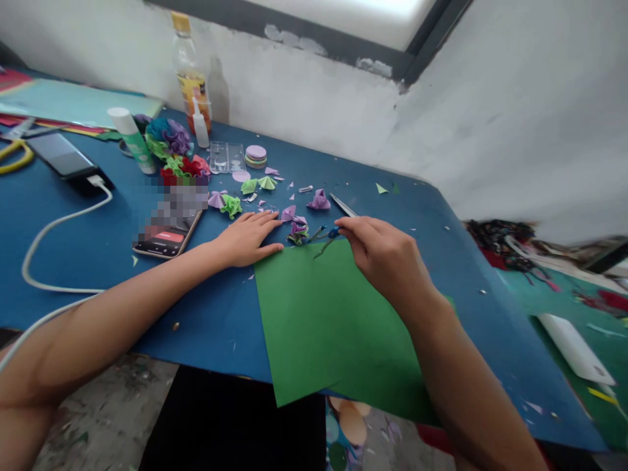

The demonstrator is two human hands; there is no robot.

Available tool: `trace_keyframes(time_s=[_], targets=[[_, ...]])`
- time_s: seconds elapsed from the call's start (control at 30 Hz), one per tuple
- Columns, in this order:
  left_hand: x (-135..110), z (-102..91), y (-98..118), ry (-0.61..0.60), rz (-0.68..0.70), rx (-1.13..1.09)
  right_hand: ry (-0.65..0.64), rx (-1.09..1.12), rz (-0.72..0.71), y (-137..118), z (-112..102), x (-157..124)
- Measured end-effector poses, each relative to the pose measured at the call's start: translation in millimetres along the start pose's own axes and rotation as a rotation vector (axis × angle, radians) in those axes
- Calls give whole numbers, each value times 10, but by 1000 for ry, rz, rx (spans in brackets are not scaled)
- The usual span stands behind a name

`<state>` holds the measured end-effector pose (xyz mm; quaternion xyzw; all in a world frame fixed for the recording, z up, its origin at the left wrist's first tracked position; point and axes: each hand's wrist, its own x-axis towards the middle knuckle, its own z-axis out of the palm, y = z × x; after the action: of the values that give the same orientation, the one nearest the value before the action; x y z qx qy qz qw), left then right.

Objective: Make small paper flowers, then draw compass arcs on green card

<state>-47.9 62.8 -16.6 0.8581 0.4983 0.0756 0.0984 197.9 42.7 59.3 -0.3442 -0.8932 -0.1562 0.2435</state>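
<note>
A drawing compass with blue parts is pinched at its top by the fingers of my right hand. Its legs point left over the upper edge of a green paper sheet. My left hand lies flat on the table, fingers stretched, with its thumb by the sheet's upper left corner. Just past those fingertips are folded purple paper pieces and a small purple-and-green paper bundle. Beyond my right hand a pointed metal blade shows, its other end hidden by the hand.
On the blue table a phone lies left of my left hand, and a white cable runs to another phone. A glue stick, paper flowers and a bottle stand toward the wall.
</note>
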Motion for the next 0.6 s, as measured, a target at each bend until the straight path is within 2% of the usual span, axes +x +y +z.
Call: trace_keyframes(time_s=[0.6], targets=[[2, -6, 8, 8, 1, 10, 4, 2, -13, -17, -1, 12]])
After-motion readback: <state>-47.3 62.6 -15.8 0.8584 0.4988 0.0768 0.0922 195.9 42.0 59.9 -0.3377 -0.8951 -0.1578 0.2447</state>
